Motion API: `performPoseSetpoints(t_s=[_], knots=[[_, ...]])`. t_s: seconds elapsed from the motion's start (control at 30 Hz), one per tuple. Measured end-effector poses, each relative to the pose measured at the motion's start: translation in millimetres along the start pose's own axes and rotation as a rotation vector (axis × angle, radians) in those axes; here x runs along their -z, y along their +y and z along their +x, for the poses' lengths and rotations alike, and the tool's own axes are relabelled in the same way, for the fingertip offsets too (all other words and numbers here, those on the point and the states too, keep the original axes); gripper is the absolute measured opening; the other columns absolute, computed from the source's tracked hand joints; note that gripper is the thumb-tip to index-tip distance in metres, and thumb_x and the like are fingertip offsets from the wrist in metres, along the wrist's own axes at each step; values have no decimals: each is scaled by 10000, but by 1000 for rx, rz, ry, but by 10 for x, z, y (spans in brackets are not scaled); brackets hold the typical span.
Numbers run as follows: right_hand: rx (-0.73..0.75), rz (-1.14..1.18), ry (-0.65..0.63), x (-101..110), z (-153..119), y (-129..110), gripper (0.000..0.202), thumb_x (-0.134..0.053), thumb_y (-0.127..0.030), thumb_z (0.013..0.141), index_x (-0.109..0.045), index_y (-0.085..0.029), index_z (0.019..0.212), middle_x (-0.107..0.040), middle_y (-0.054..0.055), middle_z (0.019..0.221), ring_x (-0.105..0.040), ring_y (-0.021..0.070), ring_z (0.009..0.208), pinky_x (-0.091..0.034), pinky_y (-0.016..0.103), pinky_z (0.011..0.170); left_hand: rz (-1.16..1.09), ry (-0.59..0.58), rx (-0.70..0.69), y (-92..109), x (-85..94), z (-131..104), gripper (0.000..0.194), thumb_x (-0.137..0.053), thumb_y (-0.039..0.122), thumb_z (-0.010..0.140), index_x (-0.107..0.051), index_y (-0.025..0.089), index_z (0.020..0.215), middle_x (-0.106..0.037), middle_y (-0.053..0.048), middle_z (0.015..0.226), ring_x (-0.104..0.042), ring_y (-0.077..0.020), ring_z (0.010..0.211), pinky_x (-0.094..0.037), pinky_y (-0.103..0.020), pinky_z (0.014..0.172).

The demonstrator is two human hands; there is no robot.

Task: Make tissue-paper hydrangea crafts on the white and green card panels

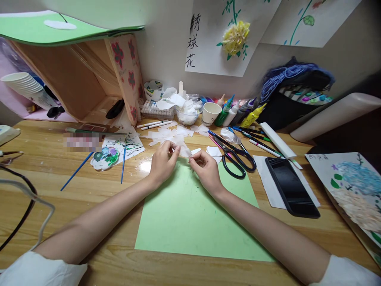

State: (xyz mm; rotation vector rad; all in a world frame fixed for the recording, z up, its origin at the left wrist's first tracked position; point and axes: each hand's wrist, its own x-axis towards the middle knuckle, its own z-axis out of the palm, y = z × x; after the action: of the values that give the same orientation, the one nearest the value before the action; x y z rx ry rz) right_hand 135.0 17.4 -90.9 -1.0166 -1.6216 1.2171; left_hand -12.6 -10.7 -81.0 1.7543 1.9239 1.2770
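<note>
Between my two hands, over the far edge of a green sheet of paper [196, 214], is a thin, translucent piece of white tissue paper [185, 149]. My left hand [164, 163] pinches its left side between thumb and fingers. At its lower right corner, the fingertips of my right hand [206, 170] are closed on the edge. Small white paper pieces [214, 151] lie just beyond my right hand. Black-handled scissors [233, 157] rest to its right, partly over the green sheet. Torn white scraps [162, 135] are scattered behind my hands.
At the back stand a bowl of scraps [188, 113], a paper cup [211, 113] and paint bottles [229, 113]. A phone [293, 186] lies right. Paintbrushes [77, 170] and a paint-smeared palette [104, 158] lie left, near a cardboard box [125, 75]. Cables [44, 222] cross the left edge.
</note>
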Motion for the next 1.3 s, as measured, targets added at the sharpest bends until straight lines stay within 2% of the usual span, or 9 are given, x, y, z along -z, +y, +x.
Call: performPoseSetpoints(t_s=[0.23,0.37,0.43,0.57,0.67,0.83,1.0,1.17,1.3], knots=[[-11,-2,11,1,-3,-9,130,-569,-245,768,-487,-187,685,-508,-21,682,-506,119,651,-412,239,617,-16,101,218,-171,-32,81,179,-486,327,857,-501,187,747,-555,-4,713,-515,-145,654,-401,-282,629],[-10,8,7,1,1,-14,131,-580,-264,767,-510,-183,692,-531,-17,690,-522,124,662,-420,242,624,104,258,118,-142,-13,68,278,-553,297,822,-493,176,1065,-503,-101,1088,-470,-223,1031,-385,-367,869],[-12,24,0,-2,6,-9,136,-585,-289,771,-531,-181,709,-554,-10,703,-538,129,669,-429,244,628,137,186,-8,-63,11,37,300,-522,317,849,-489,200,1124,-474,-99,1143,-412,-234,1111,-339,-389,930],[-9,43,-18,-24,-5,17,146,-582,-320,783,-578,-175,763,-599,10,739,-565,142,702,-441,251,643,140,-137,-207,54,40,2,150,-490,339,875,-591,238,918,-539,-41,1063,-438,-216,1054,-301,-391,919],[21,-3,-22,-12,-14,-10,141,-557,-310,808,-603,-176,818,-625,31,796,-578,153,737,-453,263,659,121,-125,-170,18,35,31,153,-489,322,878,-581,216,816,-571,-32,1002,-466,-206,1005,-307,-383,892],[327,-450,49,224,132,-232,112,-505,-203,828,-612,-193,859,-608,52,836,-547,182,771,-435,307,703,227,133,97,-120,5,84,202,-441,344,887,-589,226,958,-553,-80,1097,-441,-275,1049,-310,-452,887],[355,-914,-149,480,342,-360,41,-588,-170,762,-627,-181,759,-631,73,821,-528,240,867,-412,343,757,262,205,72,-94,-23,53,406,-393,350,893,-401,215,1277,-347,-138,1339,-314,-311,1222,-265,-489,973],[339,-1040,-263,437,365,-209,86,-577,-149,762,-633,-180,703,-633,76,773,-546,226,841,-416,315,726,236,153,-47,-7,4,12,319,-391,308,897,-460,207,1191,-409,-121,1261,-371,-278,1153,-291,-456,957],[339,-1075,-225,404,360,-139,166,-523,-97,777,-615,-177,663,-633,67,729,-556,203,787,-414,307,762,208,-16,-172,12,26,3,230,-371,281,913,-526,208,1066,-511,-88,1096,-425,-236,1031,-330,-412,899]])
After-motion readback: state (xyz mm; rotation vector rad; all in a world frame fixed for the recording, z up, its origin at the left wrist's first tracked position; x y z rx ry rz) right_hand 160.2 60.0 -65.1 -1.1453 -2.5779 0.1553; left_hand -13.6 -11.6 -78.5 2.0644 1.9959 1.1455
